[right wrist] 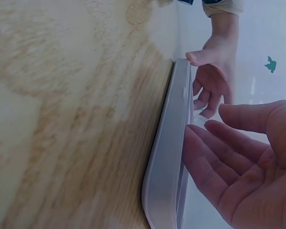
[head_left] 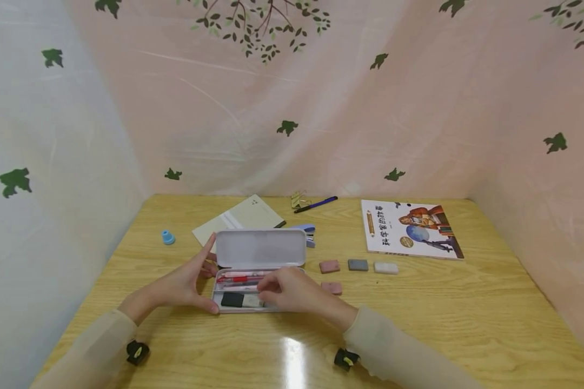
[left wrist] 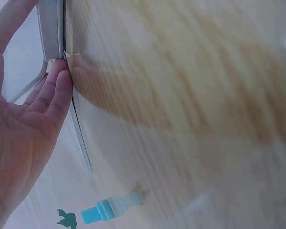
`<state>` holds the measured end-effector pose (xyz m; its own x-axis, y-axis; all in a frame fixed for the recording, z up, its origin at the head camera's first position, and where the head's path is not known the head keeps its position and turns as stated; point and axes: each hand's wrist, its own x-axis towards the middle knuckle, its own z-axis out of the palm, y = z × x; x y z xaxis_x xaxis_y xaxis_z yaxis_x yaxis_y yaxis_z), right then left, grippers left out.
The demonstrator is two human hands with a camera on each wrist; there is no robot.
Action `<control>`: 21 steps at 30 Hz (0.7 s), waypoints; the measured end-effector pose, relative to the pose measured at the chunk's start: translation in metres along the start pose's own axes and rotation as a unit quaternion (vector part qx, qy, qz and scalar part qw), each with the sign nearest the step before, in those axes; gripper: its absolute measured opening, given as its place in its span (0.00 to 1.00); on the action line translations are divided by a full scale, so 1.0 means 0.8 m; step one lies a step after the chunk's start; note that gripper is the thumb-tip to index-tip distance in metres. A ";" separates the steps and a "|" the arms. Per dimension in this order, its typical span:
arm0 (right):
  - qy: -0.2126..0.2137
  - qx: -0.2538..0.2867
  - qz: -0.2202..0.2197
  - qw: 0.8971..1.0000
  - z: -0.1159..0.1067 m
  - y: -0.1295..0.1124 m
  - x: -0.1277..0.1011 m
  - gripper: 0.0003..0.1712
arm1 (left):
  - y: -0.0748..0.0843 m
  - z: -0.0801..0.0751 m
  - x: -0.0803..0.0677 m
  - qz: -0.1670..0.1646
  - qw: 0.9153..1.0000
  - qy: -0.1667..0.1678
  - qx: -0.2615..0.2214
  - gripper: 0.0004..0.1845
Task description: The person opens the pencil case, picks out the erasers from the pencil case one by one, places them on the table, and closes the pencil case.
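A light grey pencil case (head_left: 261,248) lies with its lid raised on the table. My left hand (head_left: 182,283) holds its left end, thumb at the front corner and other fingers towards the back; in the left wrist view its fingertips (left wrist: 62,78) touch the case. Over the right part of the tray is my right hand (head_left: 294,292), its fingertips inside and partly hidden. The right wrist view shows its thumb (right wrist: 243,117) apart from the fingers, with nothing visible between. Pens (head_left: 236,279) lie in the rear compartment, a black eraser (head_left: 232,300) and a whitish eraser (head_left: 251,301) in front.
Right of the case lie pink erasers (head_left: 329,266), a grey eraser (head_left: 357,265) and a white eraser (head_left: 386,268). Behind are a notebook (head_left: 260,212), a binder clip (head_left: 296,200), a blue pen (head_left: 323,203) and a picture book (head_left: 389,229). A small blue object (head_left: 167,237) stands left.
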<state>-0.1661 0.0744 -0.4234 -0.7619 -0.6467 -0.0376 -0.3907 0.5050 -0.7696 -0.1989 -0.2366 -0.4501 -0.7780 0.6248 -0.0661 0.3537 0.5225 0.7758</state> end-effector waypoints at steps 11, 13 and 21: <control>-0.031 0.019 0.036 0.999 -0.007 -0.002 0.007 0.13 | 0.004 0.001 -0.001 -0.008 1.000 0.001 0.002 0.77; -0.027 0.023 0.037 0.999 -0.006 -0.002 0.007 0.13 | 0.004 0.001 -0.001 -0.008 1.000 0.001 0.002 0.77; -0.035 0.007 0.029 0.999 0.000 0.002 0.009 0.13 | 0.004 0.001 -0.001 -0.006 1.000 0.000 0.000 0.77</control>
<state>-0.1723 0.0703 -0.4249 -0.7443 -0.6556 -0.1271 -0.3395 0.5354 -0.7734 -0.1969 -0.2350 -0.4477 -0.7826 0.6180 -0.0751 0.3443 0.5302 0.7748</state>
